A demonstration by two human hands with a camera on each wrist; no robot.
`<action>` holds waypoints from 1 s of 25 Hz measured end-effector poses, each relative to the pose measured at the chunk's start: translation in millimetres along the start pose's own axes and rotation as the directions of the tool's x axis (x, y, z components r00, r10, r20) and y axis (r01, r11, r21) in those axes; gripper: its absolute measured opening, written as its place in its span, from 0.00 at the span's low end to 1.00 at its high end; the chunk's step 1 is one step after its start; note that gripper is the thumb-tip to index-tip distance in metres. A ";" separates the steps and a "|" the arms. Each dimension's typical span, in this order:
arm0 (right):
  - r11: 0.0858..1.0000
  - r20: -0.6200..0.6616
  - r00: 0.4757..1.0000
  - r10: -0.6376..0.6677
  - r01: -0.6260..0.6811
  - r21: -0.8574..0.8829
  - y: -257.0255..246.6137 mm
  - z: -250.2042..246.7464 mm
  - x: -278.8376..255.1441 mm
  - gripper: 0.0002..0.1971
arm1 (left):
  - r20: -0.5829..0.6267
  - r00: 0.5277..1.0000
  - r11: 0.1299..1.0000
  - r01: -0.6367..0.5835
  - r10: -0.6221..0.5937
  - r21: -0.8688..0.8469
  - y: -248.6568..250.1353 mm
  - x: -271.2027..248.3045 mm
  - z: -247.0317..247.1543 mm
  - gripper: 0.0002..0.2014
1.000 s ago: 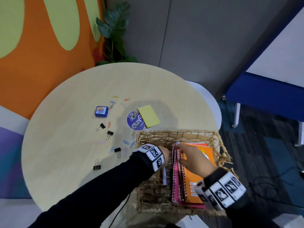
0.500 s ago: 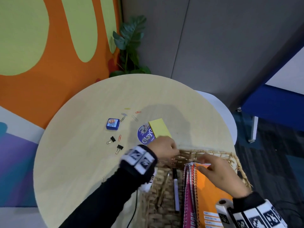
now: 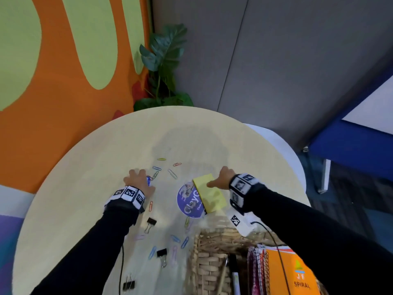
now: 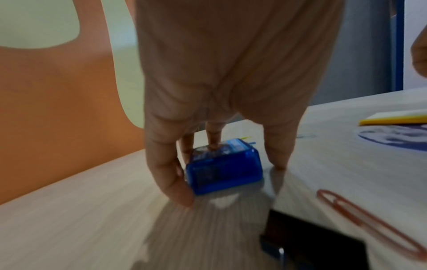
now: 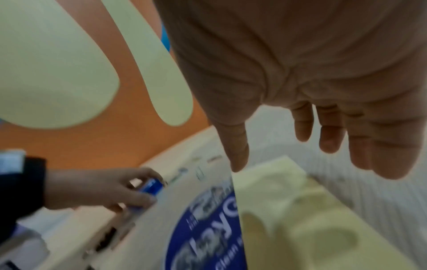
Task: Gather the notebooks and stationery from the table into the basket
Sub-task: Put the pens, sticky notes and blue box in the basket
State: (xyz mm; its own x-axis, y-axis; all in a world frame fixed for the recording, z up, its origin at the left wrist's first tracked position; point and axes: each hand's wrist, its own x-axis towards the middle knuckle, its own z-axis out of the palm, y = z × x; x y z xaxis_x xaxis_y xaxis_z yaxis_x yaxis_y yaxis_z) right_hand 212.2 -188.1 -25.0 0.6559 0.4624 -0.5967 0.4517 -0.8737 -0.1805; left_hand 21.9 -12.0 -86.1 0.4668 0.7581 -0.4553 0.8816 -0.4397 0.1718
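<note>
My left hand (image 3: 138,179) reaches down on a small blue box (image 4: 224,169) at the table's middle left; its fingers (image 4: 171,175) curl round the box, one fingertip on top. Over the yellow sticky pad (image 3: 209,193) my right hand (image 3: 221,179) hovers with straight fingers (image 5: 328,135), the thumb tip at the pad's far end. The pad overlaps a round blue "Clay" disc (image 3: 188,201). Near me stands the wicker basket (image 3: 210,252), holding an orange spiral notebook (image 3: 297,273), pink notebooks (image 3: 255,273) and a marker (image 3: 234,271).
Several coloured paper clips (image 3: 174,173) lie scattered between the hands and before the basket. Three black binder clips (image 3: 151,222) lie on the near left. A potted plant (image 3: 163,67) stands beyond the round table's (image 3: 74,199) far edge, a blue bench (image 3: 350,143) to the right.
Both hands have left the basket and moved out over the table: the left onto the blue box, the right over the yellow pad. The head view has shifted forward.
</note>
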 end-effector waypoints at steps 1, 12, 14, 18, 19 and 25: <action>0.997 0.029 0.999 0.024 -0.021 -0.072 -3.5 10.1 8.7 0.29 | -0.004 1.000 1.000 0.017 -0.017 0.025 -0.4 3.3 5.1 0.34; 0.807 0.164 0.978 0.126 -0.005 -0.590 -28.9 8.1 -3.1 0.13 | -0.202 0.979 0.912 -0.065 -0.019 -0.405 -9.3 -36.6 -11.2 0.25; 0.797 0.185 0.980 0.073 0.054 -0.602 -29.2 10.9 -4.3 0.07 | -0.247 0.969 0.852 -0.134 0.006 -0.506 -8.1 -68.0 -15.9 0.24; 0.690 0.193 0.980 -0.043 0.169 -0.704 -28.6 4.4 -20.8 0.22 | -0.289 0.952 0.810 -0.247 0.100 -0.532 0.0 -135.2 -8.2 0.23; 0.735 0.159 0.984 -0.076 0.164 -0.658 -24.9 0.8 -25.1 0.21 | -0.290 0.948 0.795 -0.276 0.132 -0.541 3.4 -152.5 -3.7 0.22; 0.915 -0.071 0.915 -0.397 0.388 -0.112 -3.2 -62.7 -79.1 0.11 | -0.228 0.921 0.698 -0.389 0.317 -0.601 26.0 -232.3 11.2 0.19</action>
State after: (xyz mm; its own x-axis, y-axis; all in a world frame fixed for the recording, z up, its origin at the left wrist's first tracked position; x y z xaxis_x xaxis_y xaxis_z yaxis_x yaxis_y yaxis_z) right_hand 196.8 -212.4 71.8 0.4639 0.7807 -0.4187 0.7358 -0.6028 -0.3088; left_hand -64.4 -205.0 14.3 0.7249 0.6686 -0.1660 0.4761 -0.3119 0.8222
